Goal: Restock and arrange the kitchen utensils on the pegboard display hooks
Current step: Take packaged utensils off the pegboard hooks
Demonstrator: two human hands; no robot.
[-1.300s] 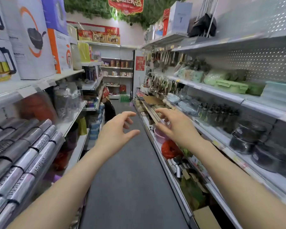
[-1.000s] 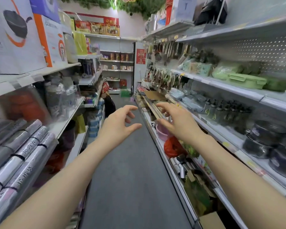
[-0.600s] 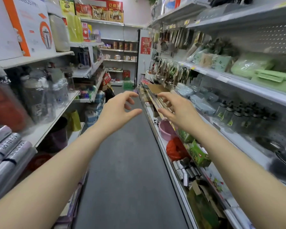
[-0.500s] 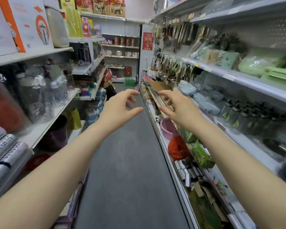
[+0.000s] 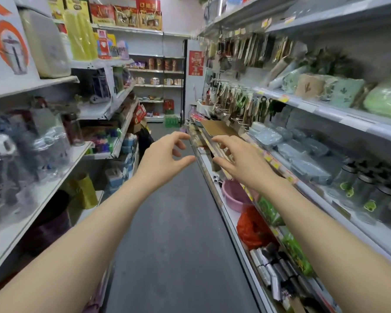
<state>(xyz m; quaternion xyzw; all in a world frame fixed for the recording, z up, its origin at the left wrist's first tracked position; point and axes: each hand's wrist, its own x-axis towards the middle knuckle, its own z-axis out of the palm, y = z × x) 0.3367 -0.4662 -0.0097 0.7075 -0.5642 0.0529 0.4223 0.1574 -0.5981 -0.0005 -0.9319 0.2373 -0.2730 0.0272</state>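
Walking has brought the hook-hung packaged metal utensils (image 5: 239,100) closer; my left hand (image 5: 163,159) and right hand (image 5: 242,164) reach forward, loosely open, empty.

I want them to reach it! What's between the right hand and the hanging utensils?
Head view: a flat cardboard sheet lies between the right hand and the hanging utensils.

We logged two body parts in view: the left hand (image 5: 160,161) and the right hand (image 5: 244,168), both bare. Each continued into a long forearm, left forearm (image 5: 81,245) and right forearm (image 5: 325,245), uncovered from wrist to frame edge. The fingers (image 5: 178,135) were slender and tapered. Nails were too small for us to assess.
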